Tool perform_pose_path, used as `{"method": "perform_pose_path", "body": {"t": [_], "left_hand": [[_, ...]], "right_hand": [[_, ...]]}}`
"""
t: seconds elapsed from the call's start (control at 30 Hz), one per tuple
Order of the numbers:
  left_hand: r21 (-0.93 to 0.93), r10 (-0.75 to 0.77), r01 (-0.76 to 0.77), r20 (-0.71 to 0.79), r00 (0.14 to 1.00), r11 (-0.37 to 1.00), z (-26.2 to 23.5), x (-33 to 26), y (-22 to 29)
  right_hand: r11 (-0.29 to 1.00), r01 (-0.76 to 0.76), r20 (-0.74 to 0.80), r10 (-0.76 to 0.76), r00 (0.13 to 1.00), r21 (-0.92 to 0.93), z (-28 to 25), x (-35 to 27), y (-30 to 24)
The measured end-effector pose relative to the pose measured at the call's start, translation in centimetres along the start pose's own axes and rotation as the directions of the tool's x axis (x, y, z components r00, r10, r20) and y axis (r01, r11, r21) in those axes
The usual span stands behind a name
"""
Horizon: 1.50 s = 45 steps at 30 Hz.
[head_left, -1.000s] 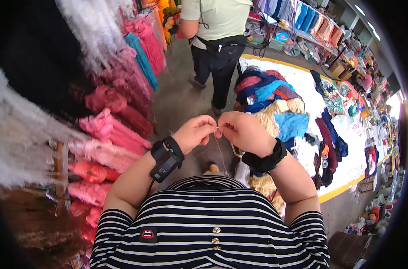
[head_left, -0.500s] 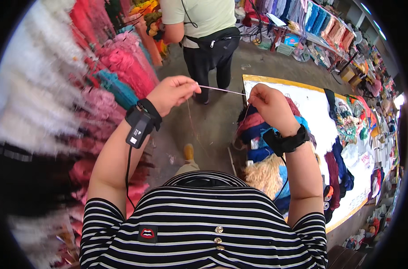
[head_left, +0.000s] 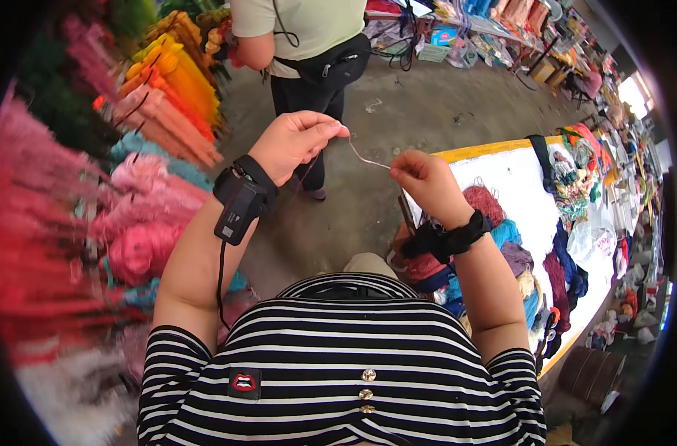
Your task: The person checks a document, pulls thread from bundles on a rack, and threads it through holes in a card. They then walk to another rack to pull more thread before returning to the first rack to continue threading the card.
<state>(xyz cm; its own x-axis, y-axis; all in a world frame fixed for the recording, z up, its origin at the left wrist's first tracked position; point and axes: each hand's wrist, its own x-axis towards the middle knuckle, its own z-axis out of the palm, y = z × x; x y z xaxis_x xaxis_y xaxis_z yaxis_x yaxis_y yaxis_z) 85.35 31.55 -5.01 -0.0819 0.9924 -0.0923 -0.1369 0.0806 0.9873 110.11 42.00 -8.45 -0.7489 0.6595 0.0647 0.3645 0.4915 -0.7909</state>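
A thin pale pink strand of yarn [head_left: 364, 157] hangs slack between my two hands, bowing downward. My left hand [head_left: 303, 141] pinches one end between thumb and forefinger, in front of a person's dark trousers. In my right hand [head_left: 426, 182], thumb and fingertips are closed on the other end, over the near left corner of a white-topped table [head_left: 517, 167]. Below my right wrist, skeins of yarn [head_left: 513, 230] in dark red, blue and purple lie heaped along that table's edge. Both wrists wear black straps.
On the left hang rows of yarn hanks [head_left: 167, 74] in orange, yellow, pink and red, blurred. A person [head_left: 316, 44] in a pale shirt stands ahead. Grey floor [head_left: 398, 104] runs between. A far bench with hanks stands behind, and a brown drum [head_left: 591, 372] lies at lower right.
The strand has gone from taut to slack as my hands came closer together. My view has turned right and forward, bringing orange and yellow hanks into sight on the left.
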Motion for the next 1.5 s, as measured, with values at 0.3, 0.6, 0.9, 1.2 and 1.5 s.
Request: {"method": "perform_pose_path", "body": {"t": [0.3,0.6,0.9,1.2,1.5], "left_hand": [[0.188,-0.039,0.017,0.113,0.993,0.982,-5.1,18.6,1.3],[0.261,-0.152,0.116,0.125,0.980,0.958,-11.3,36.4,3.8],[0.117,-0.149,0.117,0.329,0.933,0.986,-18.3,59.1,4.6],[0.021,-0.102,0.102,0.403,0.910,0.995,-14.8,84.2,2.3],[-0.011,-0.321,0.459,0.699,0.639,0.888,-2.3,110.4,3.2]], "right_hand": [[0.900,0.114,-0.077,-0.090,0.993,0.421,-3.5,18.3,3.3],[0.862,-0.075,0.038,0.065,0.997,0.501,-7.1,35.6,8.0],[0.872,-0.127,-0.163,0.228,0.960,0.472,-14.0,53.5,14.2],[0.802,-0.196,-0.287,0.413,0.864,0.564,-26.2,66.1,26.1],[0.730,-0.131,-0.259,0.396,0.881,0.671,-48.8,79.2,42.6]]}}
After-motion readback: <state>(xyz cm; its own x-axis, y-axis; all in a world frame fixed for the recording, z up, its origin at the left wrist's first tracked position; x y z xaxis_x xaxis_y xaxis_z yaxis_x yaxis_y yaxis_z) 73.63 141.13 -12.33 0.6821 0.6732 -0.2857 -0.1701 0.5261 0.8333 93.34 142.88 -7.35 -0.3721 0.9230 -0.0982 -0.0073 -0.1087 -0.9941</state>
